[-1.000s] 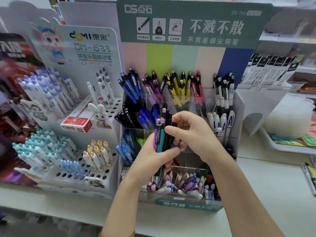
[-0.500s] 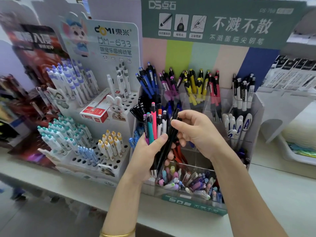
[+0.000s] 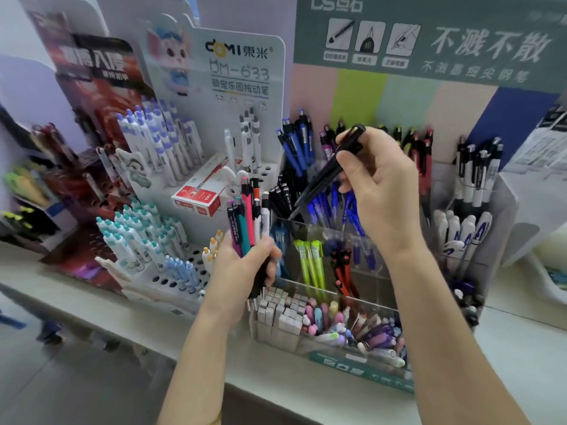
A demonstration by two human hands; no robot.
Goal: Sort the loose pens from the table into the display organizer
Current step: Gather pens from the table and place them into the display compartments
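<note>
Right hand pinched on black pen, pulled 1 o'clock from bundle gripped in left hand; judged ready for display organizer.

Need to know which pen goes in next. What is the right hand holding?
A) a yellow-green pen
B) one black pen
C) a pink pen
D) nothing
B: the right hand pinches one black pen, tip angled down and to the left, while the left hand grips the bundle of mixed colours.
</note>
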